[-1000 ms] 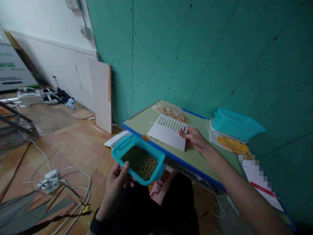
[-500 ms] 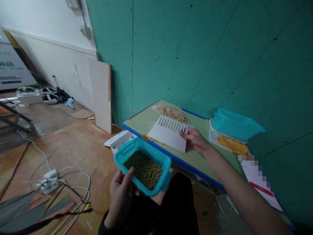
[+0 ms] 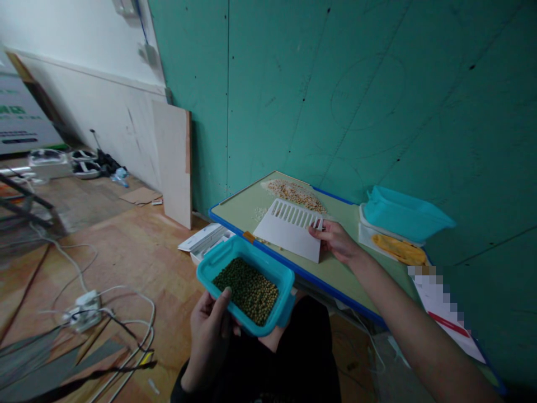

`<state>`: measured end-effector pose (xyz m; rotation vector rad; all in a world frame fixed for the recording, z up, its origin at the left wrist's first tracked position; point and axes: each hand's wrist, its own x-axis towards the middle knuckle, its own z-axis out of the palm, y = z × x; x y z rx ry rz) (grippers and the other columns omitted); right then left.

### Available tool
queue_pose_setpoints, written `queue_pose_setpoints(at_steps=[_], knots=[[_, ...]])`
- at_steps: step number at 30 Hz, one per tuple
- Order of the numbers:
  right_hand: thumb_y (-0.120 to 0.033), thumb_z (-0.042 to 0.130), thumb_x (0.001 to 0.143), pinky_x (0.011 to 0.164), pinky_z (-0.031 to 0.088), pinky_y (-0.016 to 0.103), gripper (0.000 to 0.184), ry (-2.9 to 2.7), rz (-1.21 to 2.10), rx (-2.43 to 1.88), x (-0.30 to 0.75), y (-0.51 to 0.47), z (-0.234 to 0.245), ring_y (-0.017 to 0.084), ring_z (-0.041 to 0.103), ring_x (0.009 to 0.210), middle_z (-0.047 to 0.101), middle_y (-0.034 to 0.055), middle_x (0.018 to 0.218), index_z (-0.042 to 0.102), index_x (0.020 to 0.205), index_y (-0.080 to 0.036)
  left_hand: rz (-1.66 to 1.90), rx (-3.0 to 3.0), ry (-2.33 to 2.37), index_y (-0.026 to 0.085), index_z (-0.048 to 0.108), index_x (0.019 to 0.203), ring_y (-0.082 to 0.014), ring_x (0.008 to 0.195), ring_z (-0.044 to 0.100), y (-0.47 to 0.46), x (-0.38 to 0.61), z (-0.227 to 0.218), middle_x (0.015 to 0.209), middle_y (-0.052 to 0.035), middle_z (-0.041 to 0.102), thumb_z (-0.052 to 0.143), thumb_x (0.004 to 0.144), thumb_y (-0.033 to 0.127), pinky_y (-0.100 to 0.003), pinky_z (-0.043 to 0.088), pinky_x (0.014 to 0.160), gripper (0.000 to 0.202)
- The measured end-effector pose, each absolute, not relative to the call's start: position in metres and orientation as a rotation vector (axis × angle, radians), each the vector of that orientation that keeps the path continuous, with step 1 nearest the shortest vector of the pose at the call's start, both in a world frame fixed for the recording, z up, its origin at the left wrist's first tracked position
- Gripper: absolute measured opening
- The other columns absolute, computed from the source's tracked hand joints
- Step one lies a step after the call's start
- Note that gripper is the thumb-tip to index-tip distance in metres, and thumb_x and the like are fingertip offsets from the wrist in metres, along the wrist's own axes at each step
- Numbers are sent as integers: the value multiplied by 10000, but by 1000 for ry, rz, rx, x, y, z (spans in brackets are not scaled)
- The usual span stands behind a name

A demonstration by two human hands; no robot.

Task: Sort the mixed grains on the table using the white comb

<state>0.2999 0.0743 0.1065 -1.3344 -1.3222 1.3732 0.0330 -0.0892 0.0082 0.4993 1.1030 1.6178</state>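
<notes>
My left hand [image 3: 213,324] grips the near left rim of a turquoise plastic basin [image 3: 268,254], thumb inside and fingers underneath. In the basin lie dark green beans [image 3: 239,274] on the left and pale yellow beans [image 3: 262,296] on the right. It is held just off the table's front edge. Closed on the right end of a white slotted scraper [image 3: 287,238], my right hand [image 3: 333,238] keeps it over the table [image 3: 361,280]. Behind the scraper spreads a pile of mixed grains and beans [image 3: 293,193]; a few pale grains [image 3: 259,214] lie to its left.
Another turquoise basin [image 3: 406,212] stands at the table's right back, beside an orange-yellow cloth [image 3: 398,249]. A sheet of paper [image 3: 448,319] lies at the right end. The green wall [image 3: 335,101] borders the table. Cables and a power strip [image 3: 86,310] are on the floor.
Almost nothing differs. The turquoise basin and my left hand have shifted very slightly to the right; the scraper in my right hand has barely moved.
</notes>
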Motion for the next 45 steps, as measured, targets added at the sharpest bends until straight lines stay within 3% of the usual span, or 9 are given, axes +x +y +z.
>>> queue_pose_setpoints(at_steps=[14,20,26,31,37,41,45], knots=[[-531,947,533,537,505,281,548,-1331,1405,-1322,295,71,108,188,660,644,742,35,778,704,872,-176,1652,450,1108,200,620,739,-81,260,433,-92,39,14,345,129,443,878,689,501,-168,393,297,399],[-475,960,519,565,496,276,524,-1374,1423,-1274,289,66,111,192,674,671,765,46,811,730,872,-162,1681,491,1113,201,579,698,-68,273,457,-93,40,15,371,88,533,837,749,482,-140,365,317,385],[-442,964,510,601,511,299,481,-1398,1411,-1266,285,62,113,196,680,673,773,57,799,738,819,-151,1674,463,1082,211,581,697,-75,245,408,-92,39,12,322,143,388,856,727,491,-164,382,303,393],[-437,959,530,704,556,333,456,-1437,1373,-1184,279,59,110,199,700,728,785,62,830,753,814,-147,1683,434,1083,215,592,710,-68,247,371,-91,39,10,328,150,373,866,703,498,-168,372,299,394],[-437,949,556,664,586,312,458,-1438,1349,-1156,265,53,109,188,713,712,790,54,831,754,861,-157,1672,439,1066,207,602,694,-74,242,411,-90,38,7,313,131,416,861,707,493,-161,370,301,385],[-508,922,592,546,599,327,497,-1320,1191,-1172,267,51,118,214,715,653,786,46,818,729,907,-175,1684,449,1062,202,610,703,-73,232,418,-89,36,7,310,133,427,857,721,502,-156,383,294,389],[-529,855,703,590,616,335,422,-1490,881,-1143,264,42,120,235,736,691,793,72,819,741,889,-168,1674,448,1084,208,591,692,-74,237,422,-88,34,8,319,126,449,868,708,502,-157,384,289,404]])
